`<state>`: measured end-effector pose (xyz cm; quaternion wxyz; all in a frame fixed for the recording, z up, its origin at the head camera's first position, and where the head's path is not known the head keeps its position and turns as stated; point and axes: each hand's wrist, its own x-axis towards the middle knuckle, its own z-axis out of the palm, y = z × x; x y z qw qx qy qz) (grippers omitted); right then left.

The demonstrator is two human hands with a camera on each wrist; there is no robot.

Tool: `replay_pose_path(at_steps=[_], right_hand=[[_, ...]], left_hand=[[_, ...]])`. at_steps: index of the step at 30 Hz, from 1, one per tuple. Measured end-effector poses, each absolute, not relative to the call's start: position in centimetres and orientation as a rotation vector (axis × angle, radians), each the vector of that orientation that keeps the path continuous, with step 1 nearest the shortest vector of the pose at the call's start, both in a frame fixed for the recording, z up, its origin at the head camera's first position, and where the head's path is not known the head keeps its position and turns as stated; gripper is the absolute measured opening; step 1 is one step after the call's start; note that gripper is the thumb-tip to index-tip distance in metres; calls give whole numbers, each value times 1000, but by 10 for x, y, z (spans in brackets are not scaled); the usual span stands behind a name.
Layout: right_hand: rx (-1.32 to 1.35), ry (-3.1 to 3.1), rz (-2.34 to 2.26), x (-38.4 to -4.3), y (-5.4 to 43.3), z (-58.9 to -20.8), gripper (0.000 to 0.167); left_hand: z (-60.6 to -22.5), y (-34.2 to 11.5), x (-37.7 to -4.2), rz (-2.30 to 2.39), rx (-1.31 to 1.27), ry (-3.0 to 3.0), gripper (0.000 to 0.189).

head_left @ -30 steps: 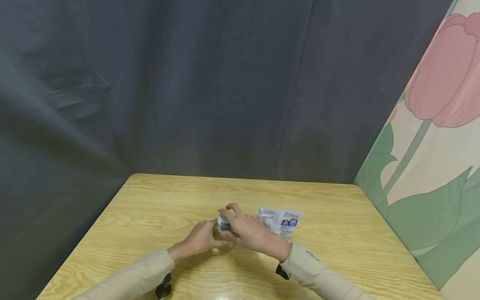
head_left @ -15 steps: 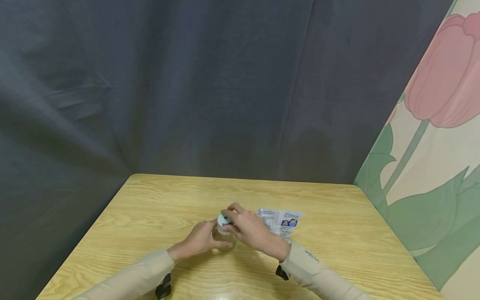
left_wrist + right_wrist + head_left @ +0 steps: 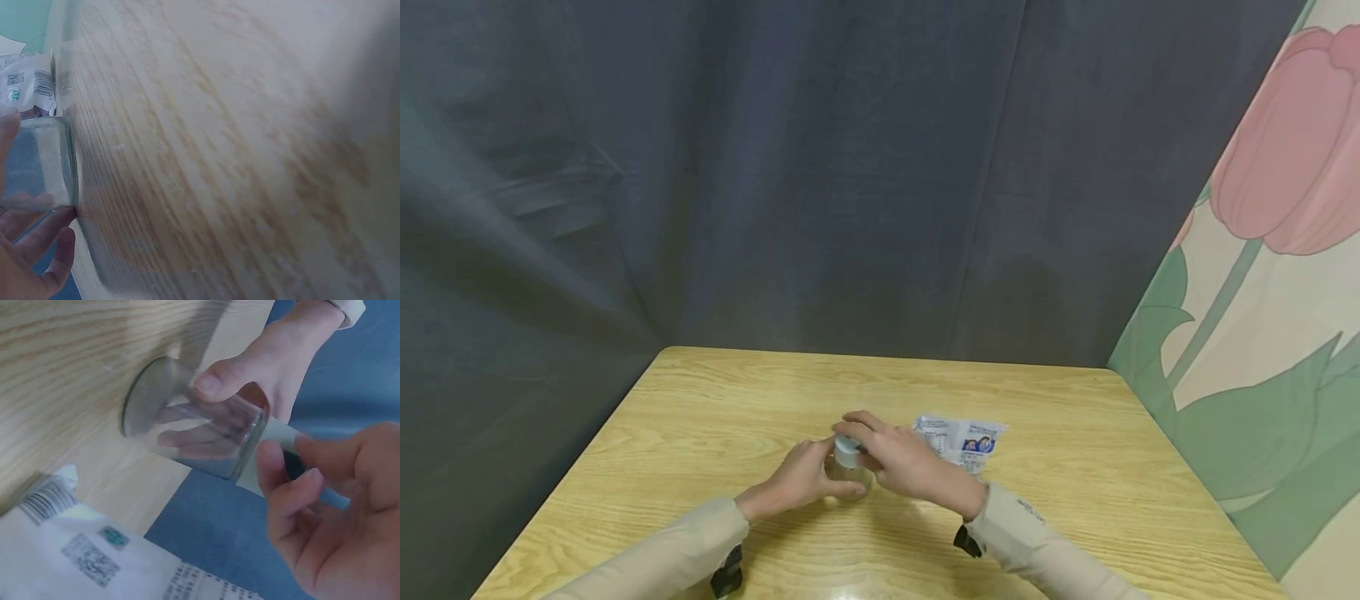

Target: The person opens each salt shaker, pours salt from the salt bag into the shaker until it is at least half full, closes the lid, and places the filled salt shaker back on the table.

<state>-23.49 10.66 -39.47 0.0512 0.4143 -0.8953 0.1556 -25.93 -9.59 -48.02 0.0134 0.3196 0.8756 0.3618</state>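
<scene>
A clear glass jar (image 3: 194, 434) stands upright on the wooden table, a pale lid (image 3: 847, 454) on its top. My left hand (image 3: 801, 477) grips the jar's body from the left, thumb on the near side and fingers round the far side. From the right my right hand (image 3: 904, 458) holds the lid, its fingers curled about the edge. A dark patch shows on the lid between those fingers in the right wrist view. No contents can be made out through the glass (image 3: 40, 162).
Right of the jar, behind my right wrist, lies a white printed packet (image 3: 962, 442) with a blue picture. A dark curtain (image 3: 850, 183) hangs behind the table (image 3: 1060, 467). At the right is a wall with a tulip picture (image 3: 1277, 167).
My right hand has turned about the lid, and the lid's dark patch has shifted from the near side to under the fingers. The left hand and the jar's body stay in place.
</scene>
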Motion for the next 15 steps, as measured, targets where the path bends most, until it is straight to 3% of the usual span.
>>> replay_pose_path(at_steps=[9, 15], right_hand=[[1064, -2699, 588, -237, 105, -405, 48], [1100, -2630, 617, -239, 105, -405, 44]], left_hand=[[-479, -96, -259, 1137, 1032, 2723, 75], [-479, -95, -259, 1126, 998, 2711, 77]])
